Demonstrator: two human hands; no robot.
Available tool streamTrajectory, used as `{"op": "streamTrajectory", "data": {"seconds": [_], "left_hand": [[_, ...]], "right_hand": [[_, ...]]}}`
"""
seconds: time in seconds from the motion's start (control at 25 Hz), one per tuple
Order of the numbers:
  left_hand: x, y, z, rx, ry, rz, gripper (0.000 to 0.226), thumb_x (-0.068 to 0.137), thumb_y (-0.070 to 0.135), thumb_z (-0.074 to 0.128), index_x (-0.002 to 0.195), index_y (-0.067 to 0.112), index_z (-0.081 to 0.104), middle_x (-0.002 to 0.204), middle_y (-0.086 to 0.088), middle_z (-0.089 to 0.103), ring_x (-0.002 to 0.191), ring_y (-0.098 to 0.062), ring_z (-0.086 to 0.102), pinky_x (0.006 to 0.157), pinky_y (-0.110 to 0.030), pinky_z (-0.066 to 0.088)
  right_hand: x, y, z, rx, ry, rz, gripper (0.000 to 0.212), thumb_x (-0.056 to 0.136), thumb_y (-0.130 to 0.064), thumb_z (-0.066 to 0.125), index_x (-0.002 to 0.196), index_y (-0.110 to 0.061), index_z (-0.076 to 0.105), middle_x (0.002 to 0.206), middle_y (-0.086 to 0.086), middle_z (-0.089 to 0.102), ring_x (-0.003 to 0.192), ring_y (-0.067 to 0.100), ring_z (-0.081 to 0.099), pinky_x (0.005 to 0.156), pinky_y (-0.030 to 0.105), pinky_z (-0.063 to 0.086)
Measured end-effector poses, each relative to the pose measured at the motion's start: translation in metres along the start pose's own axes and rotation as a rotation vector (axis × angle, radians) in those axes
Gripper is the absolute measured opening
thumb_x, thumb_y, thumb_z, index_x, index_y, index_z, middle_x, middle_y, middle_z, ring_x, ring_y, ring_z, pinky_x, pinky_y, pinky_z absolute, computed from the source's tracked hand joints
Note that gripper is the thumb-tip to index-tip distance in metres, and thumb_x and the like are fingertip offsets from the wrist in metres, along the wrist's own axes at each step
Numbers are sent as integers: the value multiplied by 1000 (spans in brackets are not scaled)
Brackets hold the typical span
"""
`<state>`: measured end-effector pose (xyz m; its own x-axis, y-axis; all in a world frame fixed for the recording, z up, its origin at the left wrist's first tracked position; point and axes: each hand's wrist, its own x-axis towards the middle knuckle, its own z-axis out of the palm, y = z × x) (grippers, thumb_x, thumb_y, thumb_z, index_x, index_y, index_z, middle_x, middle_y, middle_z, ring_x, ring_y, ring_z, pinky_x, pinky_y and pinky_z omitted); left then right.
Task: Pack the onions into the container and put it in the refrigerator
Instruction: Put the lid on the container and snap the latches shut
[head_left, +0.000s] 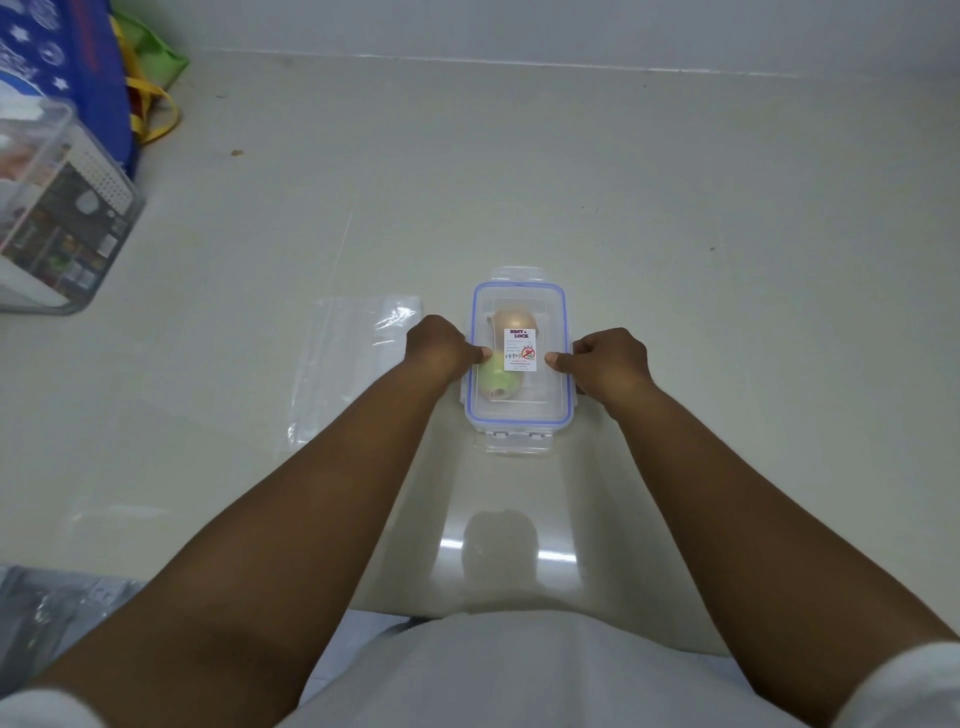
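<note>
A clear rectangular container (551, 415) with a blue-rimmed lid and a white label stands on the counter in the middle of the head view. Through the lid I see two onions: a brownish one (511, 318) at the far end and a pale green one (493, 383) at the near end. My left hand (441, 347) grips the container's left long side, thumb on the lid. My right hand (608, 364) grips the right long side the same way. The end flaps at the near and far ends stick out flat.
An empty clear plastic bag (353, 364) lies flat just left of the container. A large clear storage box (62, 208) stands at the far left, with blue and green bags (104, 67) behind it. The counter's front edge runs near my body.
</note>
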<state>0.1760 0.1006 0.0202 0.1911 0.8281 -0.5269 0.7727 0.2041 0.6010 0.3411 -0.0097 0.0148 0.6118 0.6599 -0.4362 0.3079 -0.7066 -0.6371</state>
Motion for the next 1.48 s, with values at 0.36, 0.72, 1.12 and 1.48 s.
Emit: {"op": "streamTrajectory", "data": {"seconds": [0.36, 0.72, 1.12, 1.48], "left_hand": [[-2, 0, 1, -82, -2, -32, 42, 70, 29, 86, 98, 3, 67, 105, -15, 72, 93, -32, 71, 89, -45, 58], [0, 0, 0, -129, -38, -70, 30, 72, 29, 84, 85, 9, 64, 99, -14, 73, 85, -30, 73, 87, -46, 60], [2, -1, 2, -178, -64, -83, 27, 77, 25, 80, 92, 8, 65, 101, -12, 72, 85, -29, 72, 87, -44, 59], [1, -4, 3, -292, -100, -97, 33, 79, 21, 78, 104, 4, 66, 107, -15, 71, 91, -32, 71, 91, -49, 57]], "right_hand": [[-1, -2, 1, 83, -12, 38, 35, 73, -33, 82, 83, -2, 70, 82, 10, 73, 78, 28, 72, 84, 47, 59], [-2, -1, 2, 101, -17, 30, 37, 74, -32, 80, 79, 2, 66, 90, 20, 73, 84, 35, 72, 84, 51, 58], [1, -3, 4, 53, -9, 33, 35, 73, -34, 79, 76, -4, 62, 97, 22, 72, 87, 37, 71, 82, 53, 58], [2, -2, 5, 121, -20, 79, 41, 75, -30, 81, 92, 5, 68, 89, 17, 73, 77, 31, 73, 81, 48, 60]]}}
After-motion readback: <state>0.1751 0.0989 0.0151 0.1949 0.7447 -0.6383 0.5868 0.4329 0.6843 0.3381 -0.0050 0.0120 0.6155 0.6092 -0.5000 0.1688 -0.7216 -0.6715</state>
